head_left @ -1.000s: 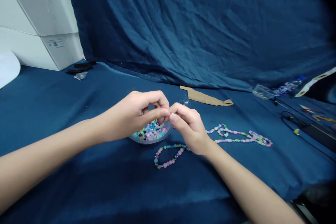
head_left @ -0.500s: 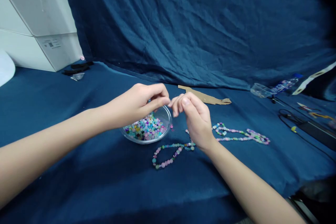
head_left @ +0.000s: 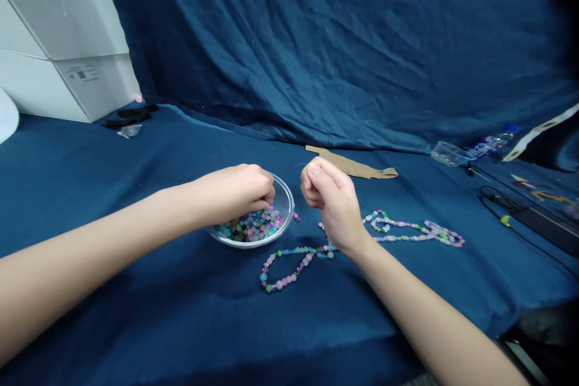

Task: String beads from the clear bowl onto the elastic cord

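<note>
My left hand reaches over the near side of a clear plastic bowl, its fingers curled down among the small coloured beads. What lies between those fingertips is hidden. To the right of the bowl, my right hand is held up, closed in a pinch. A very thin, pale string sticks out from its fingertips. Below my right hand, a long strand of multicoloured beads lies looped on the blue cloth, stretching off to the right. One loose pink bead rests beside the bowl.
A torn cardboard strip lies behind my hands. To the right are a clear container, a plastic bottle, and a black adapter with cables. White boxes and black strips stand at the left.
My left hand has moved away from my right fingertips, down and left into the bowl of beads. My right hand stays raised, its fingers now curled tighter.
</note>
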### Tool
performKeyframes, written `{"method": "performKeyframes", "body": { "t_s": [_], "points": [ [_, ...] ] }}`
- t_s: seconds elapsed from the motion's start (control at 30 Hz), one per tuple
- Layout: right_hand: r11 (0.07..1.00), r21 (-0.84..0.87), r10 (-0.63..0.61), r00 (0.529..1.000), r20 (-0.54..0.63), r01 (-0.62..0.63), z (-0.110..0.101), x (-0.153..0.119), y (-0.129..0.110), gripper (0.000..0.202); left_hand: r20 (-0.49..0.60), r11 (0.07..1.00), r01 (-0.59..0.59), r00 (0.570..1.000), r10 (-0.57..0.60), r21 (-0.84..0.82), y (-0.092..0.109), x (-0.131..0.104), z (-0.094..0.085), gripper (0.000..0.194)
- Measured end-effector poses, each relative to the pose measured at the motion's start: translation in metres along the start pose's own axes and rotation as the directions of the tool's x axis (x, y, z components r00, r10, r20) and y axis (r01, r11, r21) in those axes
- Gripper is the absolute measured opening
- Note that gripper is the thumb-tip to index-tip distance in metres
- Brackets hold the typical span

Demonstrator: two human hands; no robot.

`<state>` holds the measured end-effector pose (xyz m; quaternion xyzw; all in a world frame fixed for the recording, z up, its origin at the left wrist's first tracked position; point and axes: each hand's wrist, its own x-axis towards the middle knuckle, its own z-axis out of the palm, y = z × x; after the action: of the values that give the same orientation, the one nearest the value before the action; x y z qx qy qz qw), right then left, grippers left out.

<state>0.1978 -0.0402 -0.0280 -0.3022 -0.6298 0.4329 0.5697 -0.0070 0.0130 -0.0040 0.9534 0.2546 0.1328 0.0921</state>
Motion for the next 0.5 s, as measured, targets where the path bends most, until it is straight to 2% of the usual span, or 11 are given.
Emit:
{"method": "performKeyframes", "body": {
  "t_s": [0.07, 0.13, 0.2, 0.27, 0.4, 0.5],
  "points": [
    [0.997, -0.079, -0.010, 1.000, 0.009, 0.011, 0.000, -0.001, -0.001, 0.036, -0.045, 0.995, 0.027, 0.999, -0.031, -0.092, 0.005, -0.007, -0.005, 0.015],
    [0.985, -0.164, -0.050, 0.998, 0.026, 0.054, 0.001, -0.003, -0.002, 0.036, -0.152, 0.946, 0.084, 0.979, -0.138, -0.314, 0.012, -0.018, -0.008, 0.010],
    [0.963, -0.244, -0.104, 0.993, 0.063, 0.116, 0.003, -0.007, -0.003, 0.036, -0.190, 0.819, 0.124, 0.943, -0.273, -0.560, 0.018, -0.029, -0.010, 0.008],
    [0.931, -0.316, -0.148, 0.981, 0.123, 0.180, 0.005, -0.010, -0.004, 0.036, -0.207, 0.697, 0.099, 0.917, -0.342, -0.710, 0.023, -0.039, -0.011, 0.010],
    [0.881, -0.385, -0.191, 0.951, 0.244, 0.275, 0.008, -0.016, -0.006, 0.033, -0.238, 0.556, 0.012, 0.896, -0.376, -0.831, 0.027, -0.048, -0.011, 0.022],
    [0.872, -0.372, -0.223, 0.935, 0.276, 0.317, 0.010, -0.018, -0.005, 0.029, -0.203, 0.510, 0.022, 0.902, -0.381, -0.860, 0.025, -0.051, -0.009, 0.022]
  ]
}}
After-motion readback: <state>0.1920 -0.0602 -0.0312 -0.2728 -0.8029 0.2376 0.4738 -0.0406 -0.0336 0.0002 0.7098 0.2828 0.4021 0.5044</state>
